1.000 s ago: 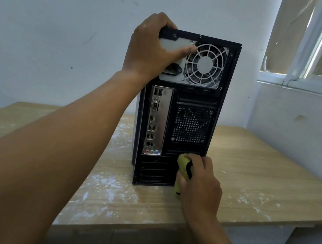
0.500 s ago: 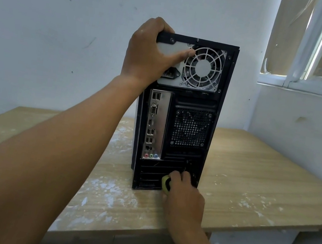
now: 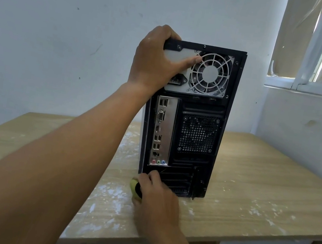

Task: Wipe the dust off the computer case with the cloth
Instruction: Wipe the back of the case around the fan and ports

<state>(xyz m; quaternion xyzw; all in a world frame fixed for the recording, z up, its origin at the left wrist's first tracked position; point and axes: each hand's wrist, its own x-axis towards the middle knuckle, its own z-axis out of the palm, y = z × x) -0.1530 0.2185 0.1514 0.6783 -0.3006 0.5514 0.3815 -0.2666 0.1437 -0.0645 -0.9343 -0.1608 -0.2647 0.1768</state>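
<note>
Progress seems partial: your right hand [image 3: 158, 198] grasps cloth [image 3: 134, 187] at lower rear of computer case [image 3: 198, 132], your left hand [image 3: 155, 61] grips its top corner; upper back probably still needs wiping.

This is a plain indoor room, most like a small office or a spare room; which of the two cannot be told. The pale painted wall [image 3: 64, 31] carries small marks and scuffs. At the right, a white-framed window [image 3: 314, 51] lets in daylight past a cream curtain [image 3: 295, 27], with a white sill [image 3: 321, 90] below it. A light wooden surface [image 3: 261, 192] sits in the corner, streaked with white dust [image 3: 110, 192]. A black computer case [image 3: 225, 132] stands upright on it, its back panel of ports and fan grilles facing the camera.
</note>
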